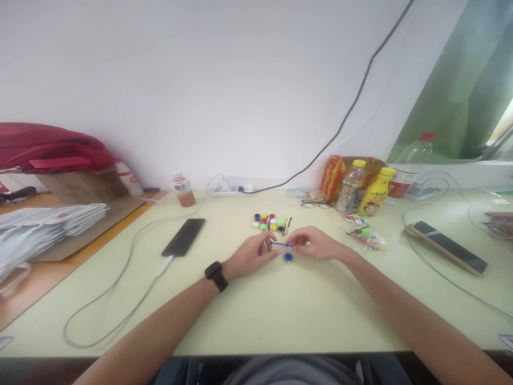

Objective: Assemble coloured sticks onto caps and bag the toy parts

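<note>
My left hand [254,252] and my right hand [315,244] meet over the middle of the pale table [280,315]. Between their fingertips they pinch a thin blue stick [281,244], each hand on one end. A small blue round cap [287,258] lies on the table just below the stick. Behind the hands sits a cluster of small coloured caps [266,221] with a few more thin sticks [286,225] beside it. A black watch is on my left wrist.
A black phone [183,237] on a white cable lies to the left, another phone [449,246] to the right. Bottles [363,192], glasses, a snack bag and a power strip [230,188] line the wall. A small packet [366,236] lies right of my hands. Stacked papers [44,224] lie far left.
</note>
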`<state>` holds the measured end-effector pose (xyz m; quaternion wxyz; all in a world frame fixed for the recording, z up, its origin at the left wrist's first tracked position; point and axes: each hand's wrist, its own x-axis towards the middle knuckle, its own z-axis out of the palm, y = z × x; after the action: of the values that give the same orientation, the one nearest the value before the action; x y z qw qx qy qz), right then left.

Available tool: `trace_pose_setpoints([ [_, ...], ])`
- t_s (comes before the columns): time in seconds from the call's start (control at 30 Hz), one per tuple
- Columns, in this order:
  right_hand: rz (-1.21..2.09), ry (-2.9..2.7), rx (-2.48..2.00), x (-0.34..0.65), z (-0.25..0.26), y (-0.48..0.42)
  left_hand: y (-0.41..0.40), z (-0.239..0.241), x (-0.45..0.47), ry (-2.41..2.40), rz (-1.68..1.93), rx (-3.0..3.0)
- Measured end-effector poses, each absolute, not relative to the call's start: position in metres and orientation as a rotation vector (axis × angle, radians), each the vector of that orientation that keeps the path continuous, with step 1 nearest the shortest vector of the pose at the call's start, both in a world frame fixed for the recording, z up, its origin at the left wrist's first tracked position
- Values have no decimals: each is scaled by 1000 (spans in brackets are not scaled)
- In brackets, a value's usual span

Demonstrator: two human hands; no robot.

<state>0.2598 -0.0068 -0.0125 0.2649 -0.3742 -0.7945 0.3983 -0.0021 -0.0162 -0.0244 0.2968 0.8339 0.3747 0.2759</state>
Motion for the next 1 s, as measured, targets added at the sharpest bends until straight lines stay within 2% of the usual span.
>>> trace_pose_setpoints([
  [0.2,922,-2066,-1035,256,-22,-31,-19,-25,4,950,735,2270],
  [0.83,1058,-2037,-1035,255,-37,-31,-22,-23,3,935,735,2364],
  [1.0,971,-2046,-1003,238,-41,-37,-22,-21,2,877,746,2342],
])
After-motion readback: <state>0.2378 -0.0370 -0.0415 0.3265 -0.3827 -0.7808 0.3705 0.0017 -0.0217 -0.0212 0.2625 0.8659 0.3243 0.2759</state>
